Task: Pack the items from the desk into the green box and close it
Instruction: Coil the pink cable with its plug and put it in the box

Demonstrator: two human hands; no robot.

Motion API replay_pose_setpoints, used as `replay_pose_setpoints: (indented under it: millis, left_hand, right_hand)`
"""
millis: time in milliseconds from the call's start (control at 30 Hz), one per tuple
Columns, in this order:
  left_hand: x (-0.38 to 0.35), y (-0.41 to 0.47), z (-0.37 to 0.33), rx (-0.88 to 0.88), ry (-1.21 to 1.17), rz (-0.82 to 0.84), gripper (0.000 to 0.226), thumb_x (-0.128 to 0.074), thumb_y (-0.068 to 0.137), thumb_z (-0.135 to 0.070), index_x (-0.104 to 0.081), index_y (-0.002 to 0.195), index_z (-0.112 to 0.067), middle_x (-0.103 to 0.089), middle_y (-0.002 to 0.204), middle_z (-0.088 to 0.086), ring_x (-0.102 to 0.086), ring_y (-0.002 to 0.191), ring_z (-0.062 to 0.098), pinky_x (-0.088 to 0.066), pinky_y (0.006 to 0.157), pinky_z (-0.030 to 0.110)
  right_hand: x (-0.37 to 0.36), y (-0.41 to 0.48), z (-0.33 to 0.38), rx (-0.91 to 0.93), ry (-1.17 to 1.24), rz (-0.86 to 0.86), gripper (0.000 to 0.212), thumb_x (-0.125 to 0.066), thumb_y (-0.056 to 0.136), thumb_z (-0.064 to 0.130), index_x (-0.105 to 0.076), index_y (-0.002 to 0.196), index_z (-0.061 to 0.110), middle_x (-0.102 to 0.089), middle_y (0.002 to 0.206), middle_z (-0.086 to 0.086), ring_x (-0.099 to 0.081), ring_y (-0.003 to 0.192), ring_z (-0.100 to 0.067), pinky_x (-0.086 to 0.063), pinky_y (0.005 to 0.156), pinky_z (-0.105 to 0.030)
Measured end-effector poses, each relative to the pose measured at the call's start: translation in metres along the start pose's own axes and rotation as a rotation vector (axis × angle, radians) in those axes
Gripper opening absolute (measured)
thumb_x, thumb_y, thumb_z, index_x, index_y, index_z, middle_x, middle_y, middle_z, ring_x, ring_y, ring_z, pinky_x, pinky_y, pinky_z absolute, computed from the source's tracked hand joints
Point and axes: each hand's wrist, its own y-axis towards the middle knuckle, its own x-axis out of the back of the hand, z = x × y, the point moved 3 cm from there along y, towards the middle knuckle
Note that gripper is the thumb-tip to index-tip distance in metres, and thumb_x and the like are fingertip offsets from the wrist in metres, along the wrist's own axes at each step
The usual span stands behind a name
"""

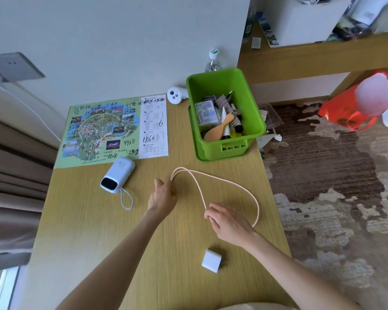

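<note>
Apparently both hands, left hand [164,195] and right hand [226,222], pinch the looped cable [231,183], pointing boxward.

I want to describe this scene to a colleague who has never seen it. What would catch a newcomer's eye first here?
The bright green box stands open at the desk's far right, already holding a wooden paddle and other small things. In the middle, the left hand and right hand hold a pale pink cable folded into loops. A colourful map sheet with handwritten numbers lies at the far left.
</note>
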Motion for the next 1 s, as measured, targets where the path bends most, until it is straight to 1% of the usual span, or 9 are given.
replay_pose_setpoints:
  millis: [100, 233, 367, 433, 500, 567, 667, 800, 1000]
  left_hand:
    - [0.000, -0.014, 0.010, 0.089, -0.120, -0.025, 0.019, -0.049, 0.092, -0.013, -0.047, 0.111, -0.010, -0.044, 0.110, 0.014, -0.057, 0.073, 0.033, -0.051, 0.062, 0.040]
    - [0.005, -0.027, 0.020, 0.115, -0.267, -0.065, 0.023, -0.048, 0.093, -0.017, -0.044, 0.115, -0.013, -0.046, 0.110, 0.015, -0.055, 0.079, 0.032, -0.050, 0.072, 0.042]
    - [0.007, -0.034, 0.030, 0.155, -0.336, -0.029, 0.028, -0.043, 0.093, -0.011, -0.038, 0.120, -0.011, -0.044, 0.115, 0.016, -0.055, 0.090, 0.036, -0.051, 0.085, 0.051]
    - [0.006, -0.038, 0.032, 0.165, -0.388, -0.015, 0.034, -0.044, 0.090, -0.006, -0.032, 0.122, -0.007, -0.048, 0.113, 0.018, -0.057, 0.095, 0.038, -0.051, 0.085, 0.054]
    - [0.005, -0.042, 0.035, 0.185, -0.418, -0.019, 0.039, -0.043, 0.092, -0.006, -0.028, 0.127, -0.004, -0.053, 0.107, 0.019, -0.061, 0.090, 0.038, -0.055, 0.078, 0.053]
    - [0.005, -0.044, 0.038, 0.216, -0.389, -0.017, 0.032, -0.042, 0.093, -0.007, -0.034, 0.123, -0.001, -0.056, 0.103, 0.019, -0.062, 0.087, 0.037, -0.055, 0.074, 0.049]
    - [0.007, -0.046, 0.042, 0.219, -0.387, -0.017, 0.019, -0.040, 0.095, -0.006, -0.047, 0.110, 0.003, -0.065, 0.098, 0.020, -0.066, 0.085, 0.034, -0.056, 0.077, 0.050]
    - [0.018, -0.052, 0.041, 0.179, -0.356, -0.078, 0.024, -0.040, 0.099, -0.013, -0.056, 0.107, 0.004, -0.068, 0.097, 0.017, -0.067, 0.084, 0.032, -0.057, 0.076, 0.048]
    - [0.045, -0.059, 0.035, 0.116, -0.441, -0.110, 0.019, -0.053, 0.094, -0.014, -0.065, 0.099, 0.000, -0.068, 0.087, 0.007, -0.063, 0.082, 0.023, -0.046, 0.068, 0.031]
  right_hand:
    - [-0.005, -0.014, 0.014, -0.010, -0.034, -0.037, 0.003, -0.058, 0.091, 0.013, -0.056, 0.088, 0.014, -0.049, 0.095, 0.004, -0.051, 0.084, -0.010, -0.034, 0.063, -0.016]
    - [-0.008, -0.030, 0.032, -0.049, -0.057, -0.099, 0.020, -0.067, 0.086, 0.030, -0.053, 0.080, 0.017, -0.045, 0.092, 0.005, -0.048, 0.082, -0.009, -0.034, 0.059, -0.015]
    - [-0.029, -0.045, 0.040, -0.059, -0.110, 0.049, 0.045, -0.060, 0.079, 0.062, -0.052, 0.087, 0.018, -0.047, 0.095, 0.006, -0.046, 0.089, -0.012, -0.039, 0.084, -0.025]
    - [-0.041, -0.053, 0.042, -0.078, -0.157, 0.128, 0.055, -0.061, 0.073, 0.067, -0.050, 0.094, 0.017, -0.047, 0.100, 0.005, -0.044, 0.094, -0.013, -0.036, 0.092, -0.028]
    - [-0.050, -0.058, 0.044, -0.092, -0.187, 0.181, 0.058, -0.068, 0.074, 0.058, -0.049, 0.106, 0.014, -0.048, 0.108, 0.002, -0.045, 0.102, -0.016, -0.036, 0.098, -0.031]
    - [-0.055, -0.060, 0.045, -0.113, -0.207, 0.198, 0.053, -0.068, 0.079, 0.040, -0.045, 0.117, 0.011, -0.047, 0.116, -0.002, -0.045, 0.110, -0.020, -0.038, 0.102, -0.035]
    - [-0.052, -0.058, 0.049, -0.154, -0.175, 0.141, 0.039, -0.064, 0.083, 0.027, -0.047, 0.114, 0.011, -0.049, 0.114, -0.002, -0.049, 0.109, -0.021, -0.041, 0.095, -0.032]
    - [-0.036, -0.048, 0.054, -0.209, -0.072, 0.066, 0.032, -0.063, 0.084, 0.030, -0.046, 0.107, 0.016, -0.049, 0.108, 0.002, -0.054, 0.097, -0.017, -0.044, 0.079, -0.029]
    - [-0.003, -0.029, 0.062, -0.225, 0.048, -0.031, 0.031, -0.064, 0.083, 0.034, -0.040, 0.098, 0.021, -0.043, 0.101, 0.007, -0.049, 0.079, -0.013, -0.035, 0.066, -0.027]
